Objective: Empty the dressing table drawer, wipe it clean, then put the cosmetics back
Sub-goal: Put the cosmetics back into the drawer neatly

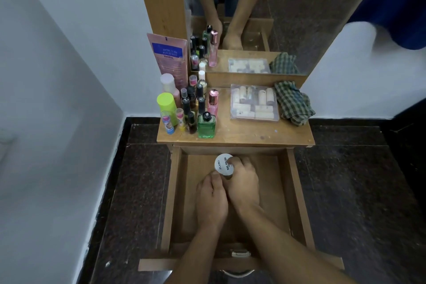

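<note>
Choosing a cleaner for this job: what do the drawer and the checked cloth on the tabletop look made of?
The drawer looks like wood or wood-look laminate board, matte brown: grain lines show and the finish is dull. The checked cloth looks like soft woven fabric, probably cotton: it lies crumpled in folds with a green check pattern.

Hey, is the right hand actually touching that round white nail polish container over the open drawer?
Touching. The head view shows the right hand wrapped around the white nail polish container, fingers overlapping its edge, above the drawer.
</note>
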`<state>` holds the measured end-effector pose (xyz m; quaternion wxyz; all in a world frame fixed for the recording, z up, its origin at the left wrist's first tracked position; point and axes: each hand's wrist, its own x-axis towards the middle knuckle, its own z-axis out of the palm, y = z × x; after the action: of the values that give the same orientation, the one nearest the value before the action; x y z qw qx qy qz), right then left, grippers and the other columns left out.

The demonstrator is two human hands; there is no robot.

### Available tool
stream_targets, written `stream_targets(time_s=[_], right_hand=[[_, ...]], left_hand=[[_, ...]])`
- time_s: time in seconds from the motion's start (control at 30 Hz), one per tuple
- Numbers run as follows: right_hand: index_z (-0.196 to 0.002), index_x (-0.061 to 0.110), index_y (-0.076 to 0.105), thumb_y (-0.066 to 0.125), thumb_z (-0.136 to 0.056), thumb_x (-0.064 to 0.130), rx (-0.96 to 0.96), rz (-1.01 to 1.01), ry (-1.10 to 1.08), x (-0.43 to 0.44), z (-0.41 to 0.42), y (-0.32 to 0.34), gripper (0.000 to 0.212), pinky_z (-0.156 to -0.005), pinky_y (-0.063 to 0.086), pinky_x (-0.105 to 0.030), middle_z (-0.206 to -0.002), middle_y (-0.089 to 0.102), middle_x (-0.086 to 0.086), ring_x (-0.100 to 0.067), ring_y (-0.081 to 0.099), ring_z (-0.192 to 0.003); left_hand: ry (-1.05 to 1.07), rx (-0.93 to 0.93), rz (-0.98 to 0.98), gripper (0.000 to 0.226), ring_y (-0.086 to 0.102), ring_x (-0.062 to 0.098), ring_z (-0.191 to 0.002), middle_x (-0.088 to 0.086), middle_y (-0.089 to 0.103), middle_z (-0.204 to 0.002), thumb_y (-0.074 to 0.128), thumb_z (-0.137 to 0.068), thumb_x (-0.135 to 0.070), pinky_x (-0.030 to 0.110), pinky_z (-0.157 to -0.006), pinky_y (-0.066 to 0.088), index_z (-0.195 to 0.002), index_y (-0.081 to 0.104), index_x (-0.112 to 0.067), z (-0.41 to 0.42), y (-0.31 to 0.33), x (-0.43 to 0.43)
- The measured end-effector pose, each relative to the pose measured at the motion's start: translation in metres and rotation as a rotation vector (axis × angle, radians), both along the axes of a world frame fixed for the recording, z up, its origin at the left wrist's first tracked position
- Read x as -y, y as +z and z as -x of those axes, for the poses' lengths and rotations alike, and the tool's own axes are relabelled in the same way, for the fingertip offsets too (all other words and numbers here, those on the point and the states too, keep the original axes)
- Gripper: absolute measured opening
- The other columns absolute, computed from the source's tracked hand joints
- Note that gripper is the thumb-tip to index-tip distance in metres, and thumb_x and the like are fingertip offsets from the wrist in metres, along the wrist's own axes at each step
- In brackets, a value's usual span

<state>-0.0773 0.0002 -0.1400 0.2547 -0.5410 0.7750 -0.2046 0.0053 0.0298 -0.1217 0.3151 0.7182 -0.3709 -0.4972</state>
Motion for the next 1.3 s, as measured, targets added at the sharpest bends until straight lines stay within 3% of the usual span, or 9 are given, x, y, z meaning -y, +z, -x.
stream_targets(time_s=[0.1, 0.27, 0.37, 0.47, 0.57, 0.73, 0.9, 1.07, 1.3], right_hand=[[-0.121, 0.022, 0.065, 0.077, -0.082, 0.045, -0.018, 0.031, -0.034, -0.008, 0.006, 0.021, 0.047, -0.087, 0.051, -0.031, -0.126, 0.052, 0.001, -0.023, 0.060, -0.111], [-0.119, 0.020, 0.067, 0.068, -0.090, 0.023, 0.052, 0.432, -0.319, -0.003, 0.032, 0.090, 0.029, -0.087, 0.040, -0.021, -0.114, 0.056, 0.006, -0.010, 0.057, -0.102], [-0.117, 0.013, 0.067, 0.062, -0.092, 0.018, 0.086, 0.465, -0.410, 0.030, 0.049, 0.116, 0.026, -0.084, 0.035, -0.020, -0.110, 0.056, 0.004, -0.013, 0.055, -0.097], [-0.108, 0.011, 0.069, 0.059, -0.089, 0.027, 0.058, 0.374, -0.389, 0.060, 0.062, 0.116, 0.026, -0.085, 0.042, -0.028, -0.107, 0.065, -0.003, -0.023, 0.061, -0.102], [-0.105, 0.012, 0.068, 0.056, -0.088, 0.033, 0.082, 0.244, -0.372, 0.071, 0.067, 0.110, 0.029, -0.085, 0.050, -0.038, -0.103, 0.069, -0.009, -0.030, 0.063, -0.098], [-0.098, 0.011, 0.071, 0.060, -0.092, 0.032, 0.040, 0.198, -0.336, 0.077, 0.075, 0.107, 0.024, -0.072, 0.043, -0.032, -0.094, 0.070, -0.007, -0.028, 0.064, -0.090], [-0.085, 0.013, 0.070, 0.066, -0.087, 0.033, 0.017, 0.208, -0.286, 0.073, 0.082, 0.105, 0.020, -0.068, 0.046, -0.032, -0.084, 0.069, -0.005, -0.025, 0.063, -0.080], [-0.109, 0.014, 0.072, 0.068, -0.087, 0.037, -0.055, 0.205, -0.250, 0.045, 0.083, 0.105, 0.032, -0.075, 0.045, -0.031, -0.106, 0.068, -0.006, -0.024, 0.064, -0.098], [-0.111, 0.021, 0.068, 0.071, -0.084, 0.046, -0.036, 0.212, -0.308, 0.011, 0.080, 0.098, 0.037, -0.080, 0.053, -0.039, -0.106, 0.064, 0.000, -0.022, 0.060, -0.102]], left_hand=[[0.009, 0.133, 0.060, 0.038, 0.050, 0.009, -0.109, -0.009, 0.057, -0.116, 0.033, -0.107, -0.043, 0.031, -0.092, 0.038, -0.121, 0.063, -0.025, 0.004, 0.016, -0.004], [0.040, 0.151, 0.362, 0.036, 0.055, 0.005, -0.107, -0.008, 0.059, -0.114, 0.037, -0.103, -0.035, 0.014, -0.083, 0.037, -0.121, 0.065, -0.023, 0.030, 0.054, -0.002], [0.006, 0.110, 0.485, 0.037, 0.050, 0.000, -0.121, -0.011, 0.055, -0.134, 0.040, -0.102, -0.022, 0.001, -0.093, 0.030, -0.132, 0.060, -0.021, 0.054, 0.079, 0.012], [-0.032, 0.084, 0.403, 0.047, 0.033, 0.006, -0.144, -0.007, 0.035, -0.160, 0.039, -0.105, -0.013, -0.005, -0.095, 0.015, -0.151, 0.043, -0.018, 0.071, 0.090, 0.037], [-0.077, 0.115, 0.333, 0.057, 0.018, 0.009, -0.152, -0.006, 0.014, -0.169, 0.036, -0.104, -0.012, 0.007, -0.102, 0.017, -0.160, 0.024, -0.017, 0.077, 0.089, 0.058], [-0.127, 0.183, 0.259, 0.060, 0.013, 0.014, -0.155, -0.004, 0.003, -0.171, 0.032, -0.105, -0.017, 0.025, -0.115, 0.022, -0.162, 0.013, -0.015, 0.082, 0.088, 0.077], [-0.025, 0.174, 0.288, 0.060, 0.025, 0.017, -0.150, -0.002, 0.015, -0.169, 0.037, -0.103, -0.013, 0.025, -0.112, 0.026, -0.160, 0.020, -0.013, 0.088, 0.091, 0.069], [0.042, 0.087, 0.240, 0.058, 0.039, 0.018, -0.139, -0.001, 0.019, -0.164, 0.039, -0.106, -0.018, 0.011, -0.090, 0.024, -0.161, 0.020, -0.016, 0.089, 0.095, 0.044], [0.167, 0.125, 0.171, 0.048, 0.058, 0.022, -0.111, -0.003, 0.039, -0.124, 0.049, -0.104, -0.030, 0.020, -0.087, 0.033, -0.151, 0.044, -0.019, 0.076, 0.085, 0.023]])
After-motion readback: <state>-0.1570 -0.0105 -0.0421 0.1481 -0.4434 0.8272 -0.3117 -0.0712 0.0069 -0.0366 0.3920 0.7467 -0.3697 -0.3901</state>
